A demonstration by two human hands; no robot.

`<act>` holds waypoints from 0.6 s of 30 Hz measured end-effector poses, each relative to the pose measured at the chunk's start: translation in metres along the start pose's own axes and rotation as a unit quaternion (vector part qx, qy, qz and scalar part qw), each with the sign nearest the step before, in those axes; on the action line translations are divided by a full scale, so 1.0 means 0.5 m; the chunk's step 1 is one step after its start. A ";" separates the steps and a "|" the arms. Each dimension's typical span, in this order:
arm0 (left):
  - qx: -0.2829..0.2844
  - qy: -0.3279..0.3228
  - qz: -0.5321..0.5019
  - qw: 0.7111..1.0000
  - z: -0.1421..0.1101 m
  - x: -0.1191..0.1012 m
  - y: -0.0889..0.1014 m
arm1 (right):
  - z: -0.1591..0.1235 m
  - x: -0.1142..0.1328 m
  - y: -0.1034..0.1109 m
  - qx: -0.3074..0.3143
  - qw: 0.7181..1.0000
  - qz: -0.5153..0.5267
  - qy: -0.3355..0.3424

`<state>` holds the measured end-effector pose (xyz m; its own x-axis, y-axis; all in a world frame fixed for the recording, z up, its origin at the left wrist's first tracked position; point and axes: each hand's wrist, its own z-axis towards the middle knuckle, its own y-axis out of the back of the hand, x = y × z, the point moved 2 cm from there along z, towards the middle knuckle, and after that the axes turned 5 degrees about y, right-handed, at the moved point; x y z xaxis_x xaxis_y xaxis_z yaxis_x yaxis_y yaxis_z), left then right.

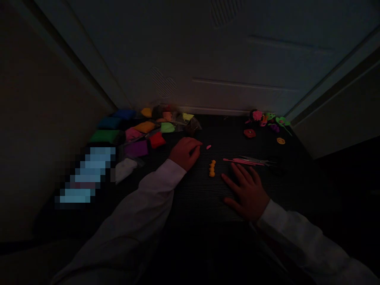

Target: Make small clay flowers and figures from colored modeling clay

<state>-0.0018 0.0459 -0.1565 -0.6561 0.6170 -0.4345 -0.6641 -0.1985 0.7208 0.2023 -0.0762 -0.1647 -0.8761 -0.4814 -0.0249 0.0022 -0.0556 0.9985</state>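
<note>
My left hand rests on the dark table with thumb and forefinger pinched together. Whatever is between those fingertips, if anything, is too small and dim to make out. Just right of them lies a small pink piece of clay. Between my two hands is a short row of orange clay balls, joined end to end, with dark spots on its left side. My right hand lies flat, fingers spread and holding nothing. Beyond its fingertips are pink modelling tools and a pair of scissors.
Bags of coloured clay, among them a purple one and a green one, crowd the left side. A blurred-out lit screen is at far left. Small clay figures, including a red one, sit at back right. A pale panel rises behind the table.
</note>
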 end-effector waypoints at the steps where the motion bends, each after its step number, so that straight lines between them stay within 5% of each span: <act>1: 0.001 0.002 0.000 1.000 0.000 0.000 0.000 | 0.000 0.001 0.000 0.000 1.000 0.001 -0.001; 11: -0.005 -0.001 0.000 1.000 -0.001 0.002 -0.001 | 0.006 -0.050 -0.004 -0.047 0.998 0.001 -0.045; 18: -0.003 -0.002 0.004 1.000 0.000 -0.002 0.000 | 0.013 -0.041 0.004 -0.110 0.990 0.060 -0.072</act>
<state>-0.0012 0.0453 -0.1563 -0.6605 0.6185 -0.4257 -0.6603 -0.2085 0.7215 0.2171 -0.0606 -0.1619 -0.9226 -0.3677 0.1166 0.2016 -0.2022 0.9584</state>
